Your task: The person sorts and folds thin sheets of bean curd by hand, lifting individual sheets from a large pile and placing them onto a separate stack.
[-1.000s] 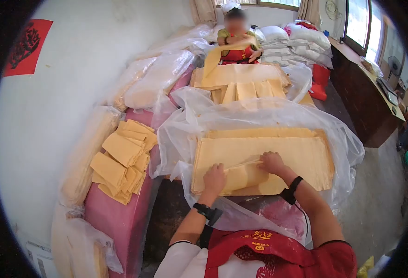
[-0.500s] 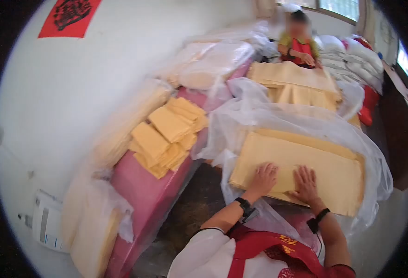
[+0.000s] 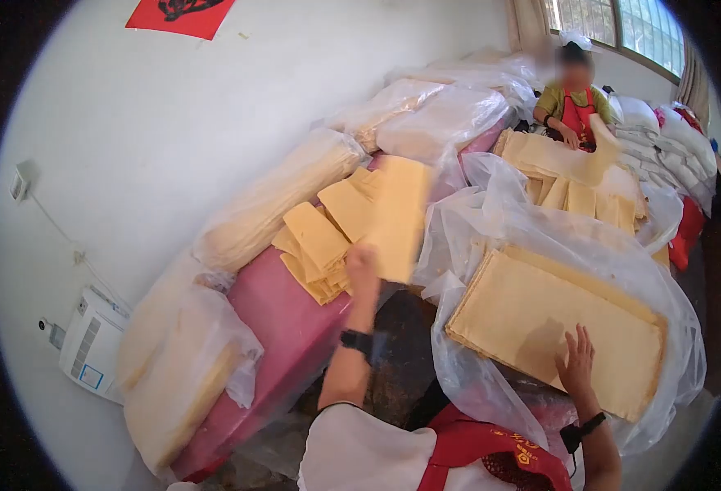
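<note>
My left hand [image 3: 362,268] is raised and grips a folded yellow sheet [image 3: 399,214], holding it in the air over the pile of folded yellow sheets [image 3: 319,241] on the pink bench [image 3: 282,327]. My right hand [image 3: 576,364] lies flat with fingers spread on the big stack of flat yellow sheets [image 3: 532,315], which sits inside a clear plastic bag [image 3: 479,385].
Wrapped bundles in plastic [image 3: 274,204] line the white wall on the left. Another person in a red apron [image 3: 573,102] works at a further yellow stack [image 3: 569,164] at the back. White sacks [image 3: 675,139] are piled at the right, and a white device [image 3: 90,344] stands by the wall.
My left hand has lifted the folded sheet off the flat stack and carried it left, above the folded pile. My right hand stayed on the stack. The view swung left.
</note>
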`<control>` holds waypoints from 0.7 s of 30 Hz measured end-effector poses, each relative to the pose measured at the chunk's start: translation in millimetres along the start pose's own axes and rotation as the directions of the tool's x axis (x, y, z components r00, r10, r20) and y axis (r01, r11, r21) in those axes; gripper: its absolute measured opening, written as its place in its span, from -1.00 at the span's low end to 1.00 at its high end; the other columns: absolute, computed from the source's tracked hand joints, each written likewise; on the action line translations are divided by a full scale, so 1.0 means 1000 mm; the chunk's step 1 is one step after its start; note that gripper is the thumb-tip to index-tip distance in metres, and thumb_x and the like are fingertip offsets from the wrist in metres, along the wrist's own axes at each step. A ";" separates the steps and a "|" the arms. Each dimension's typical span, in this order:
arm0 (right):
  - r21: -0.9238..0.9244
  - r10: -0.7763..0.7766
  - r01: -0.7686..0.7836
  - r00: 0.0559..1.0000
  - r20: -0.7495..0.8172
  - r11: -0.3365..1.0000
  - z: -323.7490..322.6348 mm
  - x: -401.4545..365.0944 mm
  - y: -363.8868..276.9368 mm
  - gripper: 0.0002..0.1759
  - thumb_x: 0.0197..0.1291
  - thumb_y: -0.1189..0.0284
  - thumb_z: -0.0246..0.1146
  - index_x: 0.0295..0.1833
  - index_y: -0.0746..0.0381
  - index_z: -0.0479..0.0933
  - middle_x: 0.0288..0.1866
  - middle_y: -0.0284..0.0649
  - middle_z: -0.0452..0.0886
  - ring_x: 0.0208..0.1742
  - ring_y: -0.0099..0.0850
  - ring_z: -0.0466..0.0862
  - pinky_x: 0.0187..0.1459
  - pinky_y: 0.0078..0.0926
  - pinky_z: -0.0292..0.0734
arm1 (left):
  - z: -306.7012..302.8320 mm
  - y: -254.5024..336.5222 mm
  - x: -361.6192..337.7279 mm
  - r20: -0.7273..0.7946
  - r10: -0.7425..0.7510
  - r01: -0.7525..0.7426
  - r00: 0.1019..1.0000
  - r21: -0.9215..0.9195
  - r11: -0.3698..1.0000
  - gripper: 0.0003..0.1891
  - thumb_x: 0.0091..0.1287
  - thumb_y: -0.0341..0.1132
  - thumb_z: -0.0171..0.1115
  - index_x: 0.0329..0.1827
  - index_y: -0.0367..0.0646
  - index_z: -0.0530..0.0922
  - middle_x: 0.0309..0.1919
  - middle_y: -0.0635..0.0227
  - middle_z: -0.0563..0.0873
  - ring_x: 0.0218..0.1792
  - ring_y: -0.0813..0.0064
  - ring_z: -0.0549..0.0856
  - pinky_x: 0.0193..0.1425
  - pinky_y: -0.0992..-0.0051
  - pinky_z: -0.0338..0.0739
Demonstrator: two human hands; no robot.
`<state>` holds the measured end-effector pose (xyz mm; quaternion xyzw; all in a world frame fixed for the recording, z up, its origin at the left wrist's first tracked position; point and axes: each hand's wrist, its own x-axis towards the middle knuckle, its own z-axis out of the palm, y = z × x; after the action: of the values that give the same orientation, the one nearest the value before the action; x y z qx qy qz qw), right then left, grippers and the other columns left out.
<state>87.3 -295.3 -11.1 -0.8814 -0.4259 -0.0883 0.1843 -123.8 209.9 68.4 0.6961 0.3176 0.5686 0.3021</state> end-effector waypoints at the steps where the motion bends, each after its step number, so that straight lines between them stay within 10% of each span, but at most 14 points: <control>1: 0.002 0.003 -0.003 1.000 -0.003 1.000 0.003 -0.001 -0.004 -0.21 0.00 0.35 0.38 0.39 0.18 0.28 0.54 0.03 0.09 0.56 0.02 0.07 0.43 0.12 0.05 | -0.026 0.003 0.026 -0.044 -0.132 0.137 0.990 0.125 0.983 -0.80 0.37 -0.32 0.12 -0.13 -0.31 0.49 -0.34 0.17 0.59 -0.27 0.26 0.58 -0.07 0.32 0.49; 3: 0.039 0.020 -0.023 0.996 0.082 0.999 0.012 -0.004 -0.014 -0.29 0.00 0.38 0.35 0.33 0.20 0.33 0.52 0.03 0.12 0.54 0.03 0.10 0.42 0.09 0.06 | -0.054 -0.060 0.065 -0.319 -0.093 0.113 0.943 0.045 0.993 -0.77 0.36 -0.34 0.12 -0.07 -0.33 0.51 -0.25 0.08 0.66 -0.20 0.18 0.64 -0.02 0.29 0.51; 5: 0.036 0.023 -0.025 0.997 0.078 0.999 0.027 -0.006 -0.016 -0.25 -0.07 0.39 0.38 0.32 0.19 0.34 0.51 0.02 0.15 0.53 0.02 0.12 0.43 0.08 0.07 | -0.081 -0.119 0.085 -0.361 0.101 0.054 0.927 0.397 0.916 -0.71 0.33 -0.30 0.16 0.01 -0.32 0.52 -0.14 -0.01 0.69 -0.10 0.11 0.67 0.00 0.25 0.53; 8: 0.011 0.012 -0.013 0.997 0.082 1.000 0.029 -0.008 -0.025 -0.24 -0.09 0.35 0.40 0.31 0.19 0.36 0.49 0.01 0.19 0.53 0.01 0.13 0.44 0.06 0.06 | -0.104 -0.174 0.093 -0.006 -0.097 0.071 0.995 0.733 0.677 -0.60 0.28 -0.26 0.22 0.12 -0.31 0.50 -0.10 -0.03 0.70 -0.06 0.09 0.68 0.02 0.24 0.54; 11: -0.003 0.018 -0.017 0.993 0.114 1.000 0.009 -0.009 -0.041 -0.26 -0.04 0.26 0.39 0.31 0.18 0.36 0.48 0.01 0.19 0.53 -0.01 0.13 0.44 0.06 0.05 | -0.086 -0.081 0.074 0.060 -0.301 0.199 0.952 0.627 0.754 -0.56 0.21 -0.24 0.30 0.11 -0.27 0.52 -0.09 -0.01 0.69 -0.03 0.07 0.65 0.12 0.20 0.50; 13: 0.014 0.027 -0.029 0.992 0.127 0.999 0.012 -0.007 -0.046 -0.23 -0.04 0.22 0.40 0.32 0.16 0.35 0.48 0.01 0.20 0.53 -0.03 0.13 0.44 0.06 0.04 | -0.062 -0.027 0.052 -0.157 0.376 -0.021 0.913 0.904 0.426 -0.59 0.18 -0.24 0.34 0.05 -0.25 0.57 -0.07 -0.02 0.66 0.04 0.03 0.60 0.24 0.13 0.41; 15: -0.028 -0.036 0.039 0.994 0.105 0.999 0.023 -0.007 -0.047 -0.16 -0.05 0.12 0.42 0.34 0.19 0.32 0.48 0.01 0.20 0.53 -0.04 0.14 0.46 0.07 0.01 | -0.026 -0.035 0.025 0.001 0.411 -0.330 0.912 0.596 0.732 -0.64 0.19 -0.24 0.33 0.01 -0.22 0.59 -0.06 -0.02 0.64 0.08 -0.02 0.55 0.29 0.09 0.35; 16: -0.028 -0.013 0.016 0.994 0.111 0.999 0.024 -0.006 -0.050 -0.16 -0.05 0.12 0.42 0.34 0.19 0.32 0.48 0.01 0.20 0.53 -0.04 0.14 0.46 0.07 0.01 | -0.008 0.034 -0.007 0.288 0.136 -0.272 0.948 0.511 0.815 -0.65 0.23 -0.29 0.28 0.05 -0.24 0.59 -0.06 -0.02 0.64 0.07 -0.04 0.56 0.27 0.13 0.38; 18: -0.013 -0.050 0.051 0.993 0.103 0.999 0.026 -0.001 -0.057 -0.13 -0.03 0.08 0.41 0.36 0.22 0.29 0.48 0.00 0.20 0.54 -0.05 0.13 0.47 0.08 -0.03 | 0.033 0.049 -0.069 0.753 -0.129 -0.111 0.645 0.259 0.959 -0.69 0.20 -0.32 0.24 -0.02 -0.26 0.59 -0.05 -0.02 0.65 0.06 -0.03 0.58 0.20 0.14 0.44; 21: -0.025 -0.026 0.028 0.997 0.078 0.999 0.033 -0.004 -0.058 -0.12 -0.02 0.08 0.40 0.39 0.23 0.27 0.50 -0.04 0.18 0.55 -0.11 0.12 0.49 0.02 -0.05 | 0.074 0.013 -0.161 0.838 0.075 -0.372 0.540 0.158 0.915 -0.54 0.06 -0.37 0.34 0.09 -0.23 0.56 -0.11 0.09 0.63 -0.11 0.11 0.62 0.06 0.26 0.53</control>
<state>39.4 -251.4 -27.9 -0.8807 -0.4434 -0.0621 0.1549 -74.2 71.2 -31.0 0.9528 0.1359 0.1570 0.2217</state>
